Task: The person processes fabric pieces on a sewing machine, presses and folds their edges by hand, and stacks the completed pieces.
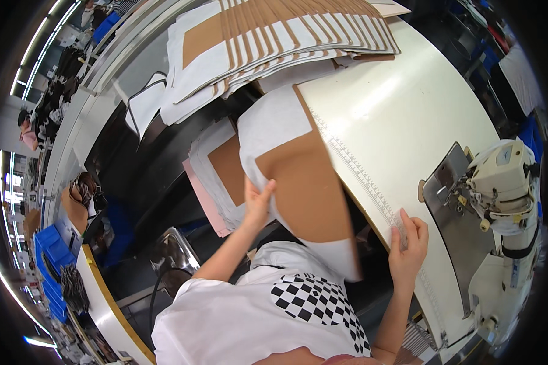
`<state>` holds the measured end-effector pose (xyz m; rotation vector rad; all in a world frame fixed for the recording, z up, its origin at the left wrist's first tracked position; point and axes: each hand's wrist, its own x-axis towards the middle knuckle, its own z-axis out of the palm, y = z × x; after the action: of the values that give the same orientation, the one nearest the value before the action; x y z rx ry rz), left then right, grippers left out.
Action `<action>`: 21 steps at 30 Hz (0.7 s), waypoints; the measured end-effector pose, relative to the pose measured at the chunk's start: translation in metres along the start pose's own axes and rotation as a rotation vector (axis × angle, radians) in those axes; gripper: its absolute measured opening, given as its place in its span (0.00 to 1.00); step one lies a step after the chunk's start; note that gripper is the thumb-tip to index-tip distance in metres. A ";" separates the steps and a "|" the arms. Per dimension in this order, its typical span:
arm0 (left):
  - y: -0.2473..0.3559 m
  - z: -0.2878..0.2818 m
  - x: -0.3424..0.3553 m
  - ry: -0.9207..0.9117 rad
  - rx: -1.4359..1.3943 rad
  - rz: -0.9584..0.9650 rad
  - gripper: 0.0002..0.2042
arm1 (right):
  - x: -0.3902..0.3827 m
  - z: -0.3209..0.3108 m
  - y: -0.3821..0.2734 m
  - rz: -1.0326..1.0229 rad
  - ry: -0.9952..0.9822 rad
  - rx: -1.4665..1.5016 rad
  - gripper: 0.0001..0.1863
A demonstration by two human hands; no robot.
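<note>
My left hand (259, 198) grips a brown-and-white sheet panel (304, 194) by its left side, the thumb over its face; the panel hangs at a slant across the table's front edge, its lower end blurred. Behind it lies a stack of similar pieces (225, 170) with pink sheets (204, 204) underneath. My right hand (408, 243) is at the white table's edge, over a printed ruler strip (362, 179), fingers bent and apart, holding nothing I can see. A large pile of layered brown-and-white pieces (280, 42) lies at the top.
A sewing machine (496, 182) with a steel plate (444, 225) stands on the white tabletop (396, 91) at right. On the left are a curved bench (106, 304), blue bins (52, 255), dark bundles and, farther back, a person in pink (29, 134).
</note>
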<state>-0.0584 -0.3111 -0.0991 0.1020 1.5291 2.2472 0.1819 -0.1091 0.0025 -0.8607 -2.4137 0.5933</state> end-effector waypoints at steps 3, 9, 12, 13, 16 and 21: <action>0.004 -0.098 0.049 0.066 0.120 0.009 0.27 | -0.003 -0.004 0.003 0.170 0.006 0.118 0.15; -0.027 -0.219 0.096 0.407 0.381 -0.168 0.26 | -0.004 0.005 0.005 0.144 0.078 0.101 0.10; -0.032 -0.233 0.111 0.594 0.606 -0.164 0.25 | -0.004 0.006 0.003 0.115 0.110 0.078 0.08; -0.035 -0.245 0.116 0.616 0.778 -0.057 0.25 | -0.003 0.006 0.002 0.129 0.109 0.071 0.08; -0.034 -0.253 0.130 0.728 0.904 0.063 0.27 | -0.004 0.006 0.000 0.148 0.109 0.069 0.08; -0.075 -0.273 0.136 0.940 0.843 -0.235 0.35 | -0.004 0.007 -0.002 0.151 0.125 0.048 0.08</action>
<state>-0.2389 -0.4746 -0.2969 -0.9505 2.6805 1.3318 0.1796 -0.1151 -0.0030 -1.0347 -2.2277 0.6310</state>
